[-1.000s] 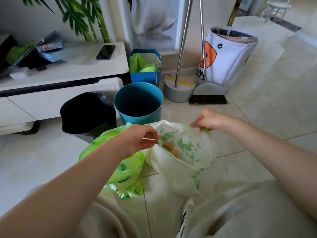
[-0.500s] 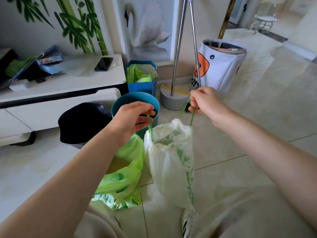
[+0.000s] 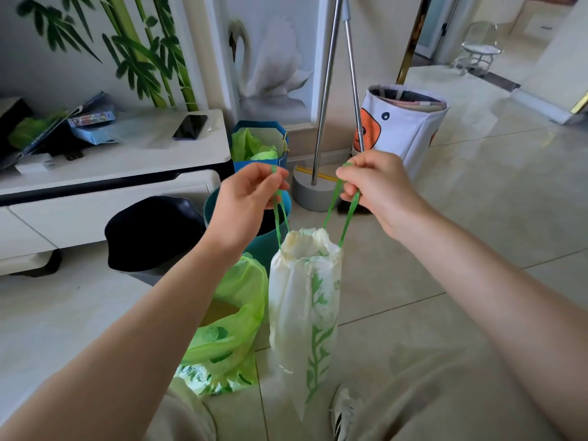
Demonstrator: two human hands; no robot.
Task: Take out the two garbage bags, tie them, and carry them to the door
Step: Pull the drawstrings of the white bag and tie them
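While both hands pinch green drawstrings (image 3: 345, 214), white bag (image 3: 305, 300) cinched, not knotted; green bag (image 3: 235, 326) open on floor; carrying remains.

Left hand (image 3: 245, 205) and right hand (image 3: 378, 189) fingers clenched on strings.

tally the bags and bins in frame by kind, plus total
Garbage bags: 2, white bag held by its green drawstrings in the left hand and right hand, green bag on the floor
Bins: 2, teal bin, black bin
Blue paper bag: 1
White fabric basket: 1
Total: 6
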